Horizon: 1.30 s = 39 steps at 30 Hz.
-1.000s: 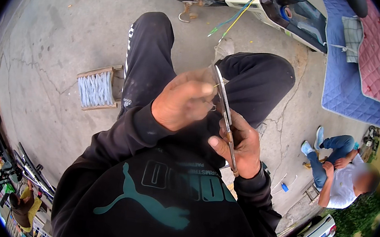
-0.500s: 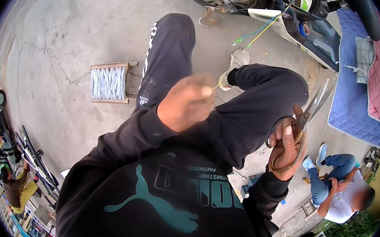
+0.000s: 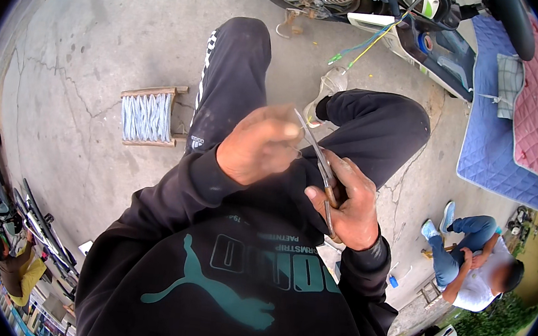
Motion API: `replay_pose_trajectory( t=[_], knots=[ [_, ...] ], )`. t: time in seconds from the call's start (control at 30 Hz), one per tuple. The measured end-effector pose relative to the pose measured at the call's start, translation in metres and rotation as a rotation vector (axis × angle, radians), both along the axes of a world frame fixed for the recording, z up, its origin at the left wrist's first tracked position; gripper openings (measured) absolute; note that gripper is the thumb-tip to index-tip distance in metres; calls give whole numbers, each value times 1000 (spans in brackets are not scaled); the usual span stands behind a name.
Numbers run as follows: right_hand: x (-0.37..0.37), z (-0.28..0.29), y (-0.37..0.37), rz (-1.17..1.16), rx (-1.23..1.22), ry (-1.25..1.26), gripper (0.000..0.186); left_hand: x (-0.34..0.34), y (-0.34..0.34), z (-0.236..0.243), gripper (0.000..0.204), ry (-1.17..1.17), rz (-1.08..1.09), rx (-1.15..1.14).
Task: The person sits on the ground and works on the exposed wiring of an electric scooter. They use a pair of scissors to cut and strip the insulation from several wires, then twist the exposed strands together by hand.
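My left hand (image 3: 260, 144) is closed in a pinch over my lap, slightly blurred. A thin wire (image 3: 299, 152) shows as a fine curved strand beside its fingers; most of it is hidden. My right hand (image 3: 350, 206) is wrapped round a pair of scissors (image 3: 323, 162) with worn metal blades and brownish handles. The blades point up and left, and their tips lie right beside my left fingertips. Whether they touch the wire I cannot tell.
A low stool (image 3: 147, 116) with a woven pale seat stands on the concrete left of my legs. Ahead, a scooter (image 3: 394, 40) trails loose coloured wires (image 3: 363, 50). Blue and pink quilted covers (image 3: 506, 153) hang at right. A seated person (image 3: 475, 262) is farther right.
My right hand has swung left from beside my knee, bringing the scissors to my left fingertips. My left hand stays nearly in place, still pinched.
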State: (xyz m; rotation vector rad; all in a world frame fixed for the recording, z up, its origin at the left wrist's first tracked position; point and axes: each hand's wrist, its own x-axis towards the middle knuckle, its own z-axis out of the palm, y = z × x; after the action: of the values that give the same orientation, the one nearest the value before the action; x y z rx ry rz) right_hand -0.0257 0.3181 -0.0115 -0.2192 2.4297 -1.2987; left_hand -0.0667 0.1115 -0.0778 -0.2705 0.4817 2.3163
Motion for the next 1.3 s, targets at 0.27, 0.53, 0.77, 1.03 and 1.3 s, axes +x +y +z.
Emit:
replay_pose_trajectory(
  t=[0.27,0.53,0.77,1.03,1.3],
  knots=[
    [12,1,-9,-637,-851,-404,56,0,8,3,12,75,51,59],
    [-4,-5,17,-664,-543,-133,66,8,-1,-6,12,33,83,27],
    [-4,-30,-8,-593,-515,-248,73,37,-96,-39,19,98,323,-156],
    [-11,-19,-12,-538,-463,-255,64,99,-231,-163,30,-14,733,-393],
    [11,-3,-28,-668,-334,-156,69,99,-252,-229,41,56,722,-480]
  ],
)
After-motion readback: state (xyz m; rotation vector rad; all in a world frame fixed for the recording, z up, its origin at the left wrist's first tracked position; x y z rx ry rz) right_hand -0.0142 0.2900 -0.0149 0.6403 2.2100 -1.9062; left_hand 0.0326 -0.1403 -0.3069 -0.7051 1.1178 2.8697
